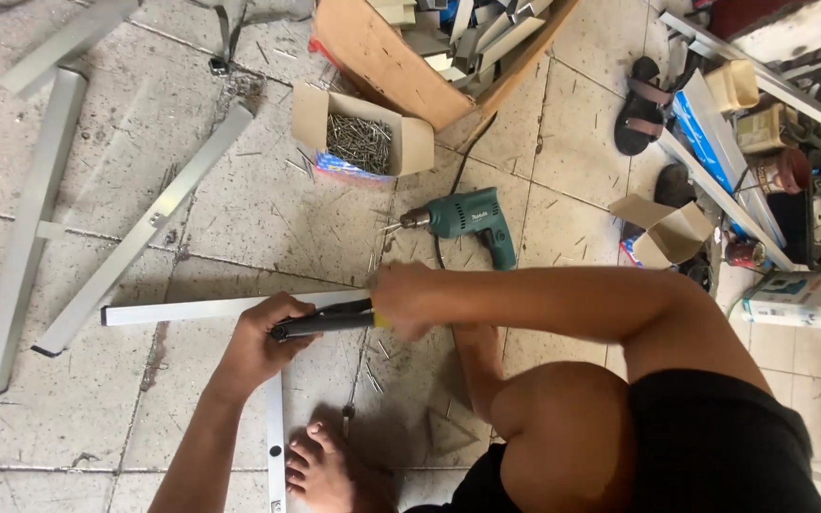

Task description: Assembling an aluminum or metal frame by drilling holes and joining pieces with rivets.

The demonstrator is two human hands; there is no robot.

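The left hand [263, 337] curls its fingers over the corner where two white aluminium bars [192, 309] meet on the tiled floor [68, 418]; the right hand [401, 299] grips a black-handled tool [325, 323] lying across that joint; a green electric drill [463, 220] and an open box of nails [361, 141] sit beyond.

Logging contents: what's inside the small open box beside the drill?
The small box holds a heap of loose nails, near the drill. Whatever lies beneath the heap is covered.
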